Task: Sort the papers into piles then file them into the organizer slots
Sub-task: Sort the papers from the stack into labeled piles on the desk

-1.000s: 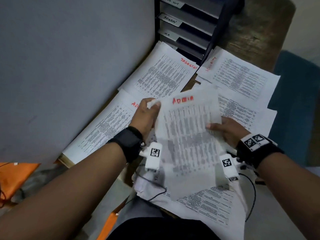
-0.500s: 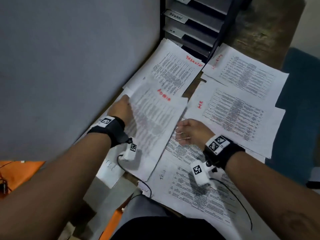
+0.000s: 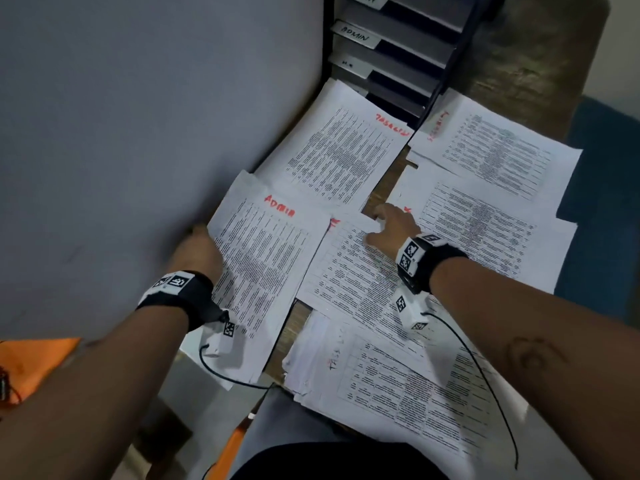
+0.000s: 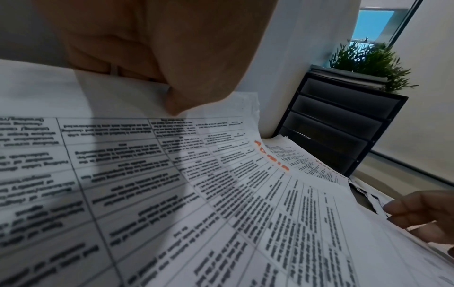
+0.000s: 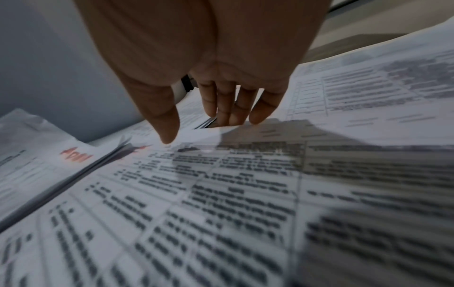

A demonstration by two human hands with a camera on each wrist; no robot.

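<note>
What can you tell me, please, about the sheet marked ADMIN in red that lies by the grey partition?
The ADMIN sheet is white paper printed with a ruled table of dense black text, with ADMIN handwritten in red at one corner. It tops a pile beside the grey partition, and its far edge overlaps the next pile. It is not flat: the left wrist view shows it bowed. The left hand holds its partition-side edge. The right hand is on the neighbouring sheet.

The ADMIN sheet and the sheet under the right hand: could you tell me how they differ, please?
The ADMIN sheet shows its red heading in full; the sheet under the right hand shows only a scrap. The left hand holds the ADMIN sheet's edge; the right hand reaches the other sheet's top edge. Both carry printed tables.
</note>
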